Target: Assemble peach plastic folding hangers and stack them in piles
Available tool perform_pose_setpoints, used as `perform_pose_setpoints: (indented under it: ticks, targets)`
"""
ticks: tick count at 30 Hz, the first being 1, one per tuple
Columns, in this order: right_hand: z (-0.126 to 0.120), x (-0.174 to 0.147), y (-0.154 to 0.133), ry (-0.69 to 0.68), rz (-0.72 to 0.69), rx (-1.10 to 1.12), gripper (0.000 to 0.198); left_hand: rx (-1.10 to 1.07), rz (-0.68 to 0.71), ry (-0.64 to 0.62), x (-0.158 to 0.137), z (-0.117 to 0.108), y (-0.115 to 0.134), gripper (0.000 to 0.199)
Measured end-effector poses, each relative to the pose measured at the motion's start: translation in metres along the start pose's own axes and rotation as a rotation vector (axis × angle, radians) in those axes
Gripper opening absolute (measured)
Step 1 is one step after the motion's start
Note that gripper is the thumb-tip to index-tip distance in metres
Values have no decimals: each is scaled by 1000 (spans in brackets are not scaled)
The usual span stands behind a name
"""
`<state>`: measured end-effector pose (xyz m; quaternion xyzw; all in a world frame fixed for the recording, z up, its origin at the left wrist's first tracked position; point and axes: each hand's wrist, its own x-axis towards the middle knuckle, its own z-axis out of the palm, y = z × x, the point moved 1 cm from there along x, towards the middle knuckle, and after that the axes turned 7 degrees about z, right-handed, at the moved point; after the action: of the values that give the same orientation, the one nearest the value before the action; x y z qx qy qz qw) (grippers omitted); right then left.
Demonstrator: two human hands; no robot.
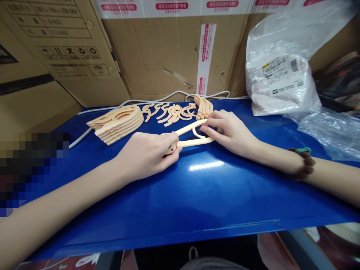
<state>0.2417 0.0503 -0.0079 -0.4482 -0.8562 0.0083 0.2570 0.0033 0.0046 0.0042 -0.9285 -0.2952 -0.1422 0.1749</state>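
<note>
My left hand (pixel 153 152) pinches the left end of a pale beige folding clothes hanger (pixel 194 143), where small dark holes show. Two long arms run from there toward my right hand (pixel 226 129), whose fingers are closed on the other end. Between the arms, a curved hook piece can be seen. The fingers partly cover both ends of the hanger. Behind my left hand lies a stack of beige hanger arms (pixel 119 122). Loose beige hooks (pixel 173 113) are spread beyond the hanger, and a smaller stack of curved beige parts (pixel 204 107) stands behind my right hand.
All this is on a glossy blue table (pixel 180 198). A white cable (pixel 131 101) winds along its back. Cardboard boxes (pixel 157 56) wall off the back and left. Plastic bags (pixel 281 82) lie at the right, one with a shipping label.
</note>
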Motion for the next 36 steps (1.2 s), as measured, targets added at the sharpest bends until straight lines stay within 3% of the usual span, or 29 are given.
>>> perform_pose_setpoints:
  ticks: [7,12,36]
  targets:
    - [0,-2,-1,-39,-5,-31,30,-238,244,-15,1,1,2,13]
    - [0,-2,-2,-41,4,-40,29,-264,328,-4,3,-1,3,7]
    - [0,1,0,-82,112,-33,31,-168,272,1,6,-1,1,20]
